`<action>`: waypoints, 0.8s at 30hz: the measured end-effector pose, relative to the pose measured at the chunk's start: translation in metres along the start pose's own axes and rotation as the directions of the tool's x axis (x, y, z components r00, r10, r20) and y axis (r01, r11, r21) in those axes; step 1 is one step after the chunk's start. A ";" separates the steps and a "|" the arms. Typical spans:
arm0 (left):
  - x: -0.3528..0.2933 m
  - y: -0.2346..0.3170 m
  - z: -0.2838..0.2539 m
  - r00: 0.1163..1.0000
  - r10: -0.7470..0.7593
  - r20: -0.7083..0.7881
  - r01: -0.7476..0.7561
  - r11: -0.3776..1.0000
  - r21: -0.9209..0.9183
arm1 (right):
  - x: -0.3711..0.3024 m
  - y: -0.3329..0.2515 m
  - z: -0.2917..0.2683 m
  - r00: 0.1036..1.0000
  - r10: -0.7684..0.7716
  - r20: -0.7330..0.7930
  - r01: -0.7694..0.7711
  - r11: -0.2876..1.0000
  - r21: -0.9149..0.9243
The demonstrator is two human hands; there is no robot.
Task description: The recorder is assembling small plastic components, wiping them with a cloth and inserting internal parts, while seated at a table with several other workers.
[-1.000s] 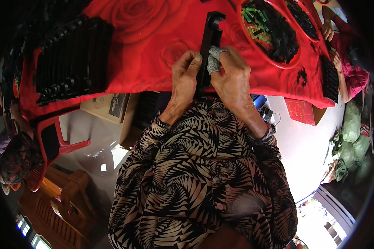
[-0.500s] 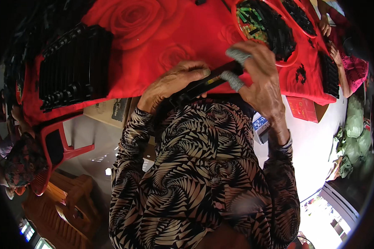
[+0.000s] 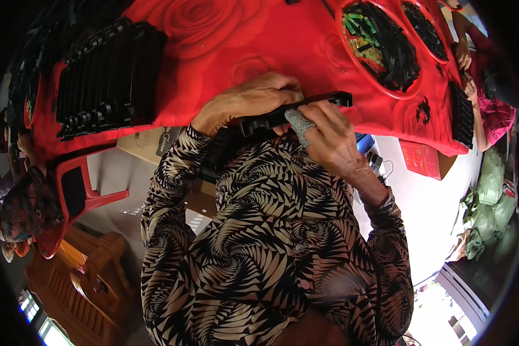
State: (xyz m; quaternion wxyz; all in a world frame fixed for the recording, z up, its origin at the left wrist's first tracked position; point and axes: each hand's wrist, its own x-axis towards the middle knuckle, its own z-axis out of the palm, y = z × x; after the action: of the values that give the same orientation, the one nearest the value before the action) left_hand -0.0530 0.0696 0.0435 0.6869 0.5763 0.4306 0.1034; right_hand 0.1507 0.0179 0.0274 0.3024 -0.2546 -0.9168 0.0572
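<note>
A long black plastic bar (image 3: 343, 100) is held at the near edge of the red cloth-covered table, just in front of my patterned shirt. Around its left part my left hand (image 3: 251, 99) is closed, thumb and fingertips bent over the top side. My right hand (image 3: 328, 138), with grey finger sleeves on some fingers, presses closed against the bar's middle from the near side. Anything small pinched in those fingertips is hidden. The bar's right end sticks out beyond the right hand, over the cloth.
On the table's left lies a row of similar black bars (image 3: 109, 81). At the far right a red basin (image 3: 419, 86) holds black, green and yellow pieces, beside another basin (image 3: 446, 57). A red chair (image 3: 92, 199) stands left; a co-worker's hands (image 3: 466, 60) are at right.
The black bar has turned from slanting to nearly level. My right hand has come down and left, from above the bar's right end to its middle. My left hand has shifted slightly up.
</note>
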 end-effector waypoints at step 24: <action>-0.045 -0.061 0.051 0.653 0.558 -0.512 -0.354 0.822 0.445 | -0.012 0.009 -0.010 0.986 0.109 0.123 -0.114 0.993 0.031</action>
State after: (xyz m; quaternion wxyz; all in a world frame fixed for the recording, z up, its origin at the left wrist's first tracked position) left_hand -0.0658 -0.0135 0.0093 0.3579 0.6981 0.4815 0.3909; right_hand 0.1690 0.0190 0.0267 0.2472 -0.2958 -0.9165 0.1069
